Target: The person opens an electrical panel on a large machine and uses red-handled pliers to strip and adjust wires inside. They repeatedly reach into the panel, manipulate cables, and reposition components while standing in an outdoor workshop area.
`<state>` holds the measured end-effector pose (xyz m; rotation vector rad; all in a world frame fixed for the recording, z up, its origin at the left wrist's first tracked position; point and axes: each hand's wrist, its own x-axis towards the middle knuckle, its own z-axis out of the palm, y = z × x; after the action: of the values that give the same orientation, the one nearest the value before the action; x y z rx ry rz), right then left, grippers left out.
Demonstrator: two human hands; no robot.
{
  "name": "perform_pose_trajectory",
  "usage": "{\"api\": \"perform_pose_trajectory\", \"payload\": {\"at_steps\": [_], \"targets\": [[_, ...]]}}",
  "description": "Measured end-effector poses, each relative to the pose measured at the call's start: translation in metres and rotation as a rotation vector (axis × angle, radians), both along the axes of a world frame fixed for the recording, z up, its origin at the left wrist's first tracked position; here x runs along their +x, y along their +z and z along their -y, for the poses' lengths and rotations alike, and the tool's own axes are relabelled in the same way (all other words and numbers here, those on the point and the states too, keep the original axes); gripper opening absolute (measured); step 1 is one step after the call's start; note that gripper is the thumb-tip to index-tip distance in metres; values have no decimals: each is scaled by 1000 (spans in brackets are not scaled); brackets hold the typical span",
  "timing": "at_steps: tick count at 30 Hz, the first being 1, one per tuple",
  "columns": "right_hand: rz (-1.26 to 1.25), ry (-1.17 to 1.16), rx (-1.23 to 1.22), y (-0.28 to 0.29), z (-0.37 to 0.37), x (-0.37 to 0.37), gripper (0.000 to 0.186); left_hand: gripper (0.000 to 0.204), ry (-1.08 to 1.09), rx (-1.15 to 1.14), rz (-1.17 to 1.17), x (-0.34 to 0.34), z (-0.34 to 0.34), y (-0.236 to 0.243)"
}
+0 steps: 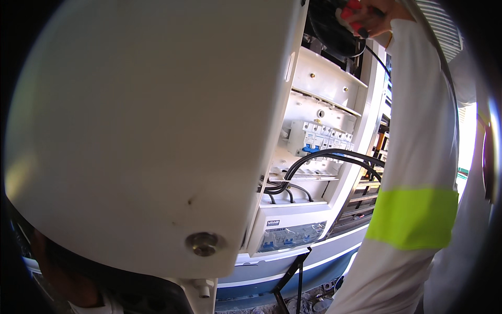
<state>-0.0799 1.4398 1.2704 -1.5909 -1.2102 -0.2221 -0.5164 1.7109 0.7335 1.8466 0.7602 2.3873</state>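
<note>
My right hand point(377, 20) is raised at the top right, its fingers closed around a red-and-black tool point(353, 11) whose working end I cannot make out. Beside the tool, in the top compartment of a white electrical cabinet point(327, 76), is a glossy black rounded thing point(334, 31). My right sleeve, white with a lime band, reaches up along the cabinet. At the lower left, my left hand point(44, 251) is in shadow by the edge of a large white panel point(141, 131); its fingers are hidden.
Below are a row of circuit breakers point(321, 138), looping black cables point(324, 153) and a breaker box with a clear cover point(293, 236). The panel carries a round metal lock point(203, 244). Black metal legs point(289, 277) stand underneath. Another person in white point(463, 251) is at the far right.
</note>
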Motion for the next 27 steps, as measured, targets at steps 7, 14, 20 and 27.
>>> {"api": "perform_pose_trajectory", "payload": {"at_steps": [7,14,20,27], "targets": [[-116,27,259,-51,-62,22,33,47,-209,3,137,1,-4,-4],[-145,97,368,-103,-87,33,37,53,-49,111,-25,4,-3,4],[-268,493,415,-85,-74,71,33,48,90,80,-115,3,3,7],[-108,188,169,-55,-72,45,33,46,-183,-33,107,-1,-4,3]]}}
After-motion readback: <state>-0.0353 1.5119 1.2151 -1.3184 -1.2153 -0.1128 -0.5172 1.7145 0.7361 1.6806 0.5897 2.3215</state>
